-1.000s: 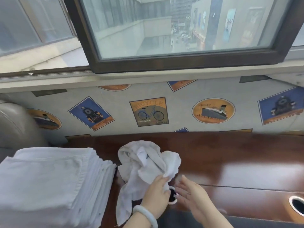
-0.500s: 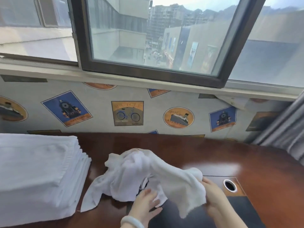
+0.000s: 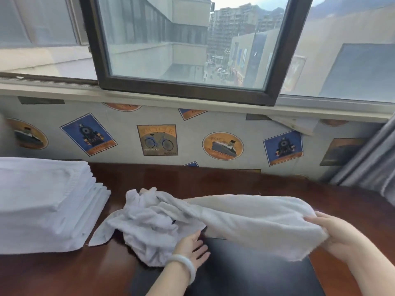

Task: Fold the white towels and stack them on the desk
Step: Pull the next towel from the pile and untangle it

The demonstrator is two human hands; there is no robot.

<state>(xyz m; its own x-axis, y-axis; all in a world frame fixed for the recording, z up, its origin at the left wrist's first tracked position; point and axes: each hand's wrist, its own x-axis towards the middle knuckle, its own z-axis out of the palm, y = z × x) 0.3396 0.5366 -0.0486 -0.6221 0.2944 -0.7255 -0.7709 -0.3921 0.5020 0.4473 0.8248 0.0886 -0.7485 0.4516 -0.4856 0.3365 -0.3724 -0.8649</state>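
Fingers [image 3: 320,220] of the right hand [image 3: 335,238] pinch one end of the crumpled white terry towel [image 3: 245,218]; the left hand [image 3: 190,245] rests straight fingers against its bunched part. Best find a corner just beyond those fingertips, then pull it taut over the glossy brown wooden desk [image 3: 277,184] before folding.

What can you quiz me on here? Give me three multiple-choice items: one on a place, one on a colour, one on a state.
1. Where on the desk is the stack? A left B right C middle
2. What colour is the bracelet? A red B white C black
3. How is the loose towel? A folded flat B on the stack C crumpled, one end gripped by the right hand
Answers: 1 A, it sits at the desk's left end; 2 B, it reads milky white; 3 C, its left part is bunched and the hand grips its right end.
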